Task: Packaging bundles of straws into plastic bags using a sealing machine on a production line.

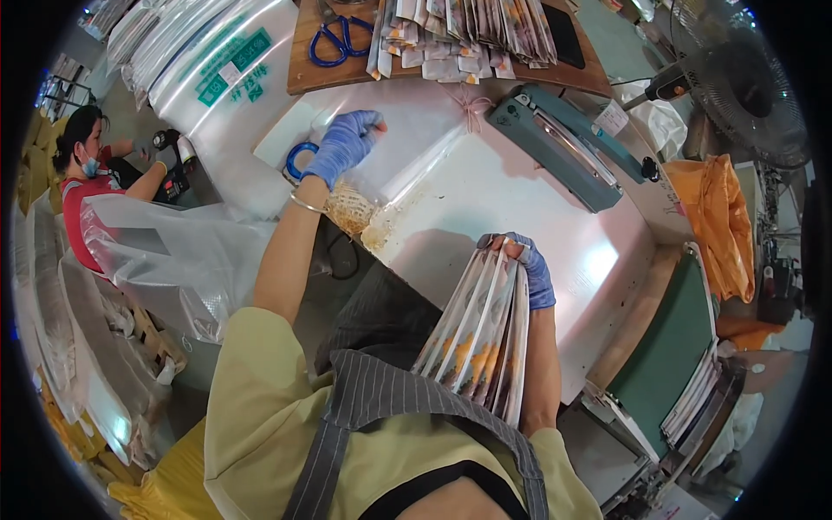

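Head view, right hand [529, 267] closed, gripping packets [468, 334]

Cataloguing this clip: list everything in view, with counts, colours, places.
Held packets: several, multicoloured, lower centre
Packet pile: many, multicoloured, top centre
Wooden board: one, brown, top
Scissors: one, blue handles, top
Loop handle: one, blue, upper left
Sealer: one, greyish green, upper right
Worktable: one, white, centre
Fan: one, dark, upper right
Sack: one, orange, right
Panel: one, green, right
Sheeting: one stack, clear, upper left
Coworker: one, red top, left
Apron: one, striped grey, bottom
Left hand: one, blue glove, over worktable
Right hand: one, blue glove, holding packets
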A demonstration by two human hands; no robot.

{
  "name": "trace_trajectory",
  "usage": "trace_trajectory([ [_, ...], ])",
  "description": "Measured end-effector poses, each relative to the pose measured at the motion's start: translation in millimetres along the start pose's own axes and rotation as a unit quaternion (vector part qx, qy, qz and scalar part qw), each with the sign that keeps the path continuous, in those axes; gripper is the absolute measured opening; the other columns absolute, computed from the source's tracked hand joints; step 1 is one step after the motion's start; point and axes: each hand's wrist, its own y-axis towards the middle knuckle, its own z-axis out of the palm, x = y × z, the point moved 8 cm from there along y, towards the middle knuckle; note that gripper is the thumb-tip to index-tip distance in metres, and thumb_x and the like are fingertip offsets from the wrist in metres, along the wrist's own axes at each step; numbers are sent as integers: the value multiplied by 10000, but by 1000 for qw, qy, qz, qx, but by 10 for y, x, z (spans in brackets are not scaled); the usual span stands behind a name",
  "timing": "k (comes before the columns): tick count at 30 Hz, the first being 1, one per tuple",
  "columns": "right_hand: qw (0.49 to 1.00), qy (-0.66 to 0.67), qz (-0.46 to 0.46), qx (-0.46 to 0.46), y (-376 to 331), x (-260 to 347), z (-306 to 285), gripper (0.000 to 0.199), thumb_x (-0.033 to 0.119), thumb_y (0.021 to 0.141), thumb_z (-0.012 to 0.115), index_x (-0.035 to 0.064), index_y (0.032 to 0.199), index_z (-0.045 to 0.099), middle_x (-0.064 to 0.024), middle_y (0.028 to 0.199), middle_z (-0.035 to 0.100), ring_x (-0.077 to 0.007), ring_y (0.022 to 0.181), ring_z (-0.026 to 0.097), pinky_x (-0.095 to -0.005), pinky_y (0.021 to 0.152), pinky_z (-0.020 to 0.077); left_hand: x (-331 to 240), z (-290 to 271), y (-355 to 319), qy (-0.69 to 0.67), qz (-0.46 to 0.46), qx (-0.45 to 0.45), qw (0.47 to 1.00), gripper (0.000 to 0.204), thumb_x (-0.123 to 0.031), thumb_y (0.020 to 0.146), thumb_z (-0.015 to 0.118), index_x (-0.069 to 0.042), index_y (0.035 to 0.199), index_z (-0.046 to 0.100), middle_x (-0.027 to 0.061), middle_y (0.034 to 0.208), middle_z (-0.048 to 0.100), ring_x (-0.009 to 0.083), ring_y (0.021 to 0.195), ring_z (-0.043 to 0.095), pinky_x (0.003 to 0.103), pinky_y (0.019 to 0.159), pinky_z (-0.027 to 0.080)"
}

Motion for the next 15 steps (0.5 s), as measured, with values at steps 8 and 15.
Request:
trace_trajectory([
  [8, 997, -70, 21, -24, 113, -154, -83, 240, 209, 721, 576, -19, 795, 599, -136, 837, 599, -199, 776, 565, -299, 717, 450, 236, 283, -7, 294, 65, -55, 952, 152, -214, 727, 614, -67, 757, 589, 118, 789, 587, 293, 798, 553, 373, 703, 440],
  [15, 998, -43, 34, 21, 521, -241, 428, 235, 224, 788, 594, -8, 759, 620, -28, 695, 590, -88, 656, 536, -223, 614, 423, -756, 1104, -384, 91, 114, -17, 989, 185, -181, 768, 586, -19, 704, 524, 210, 658, 513, 386, 602, 482, 370, 543, 413],
])
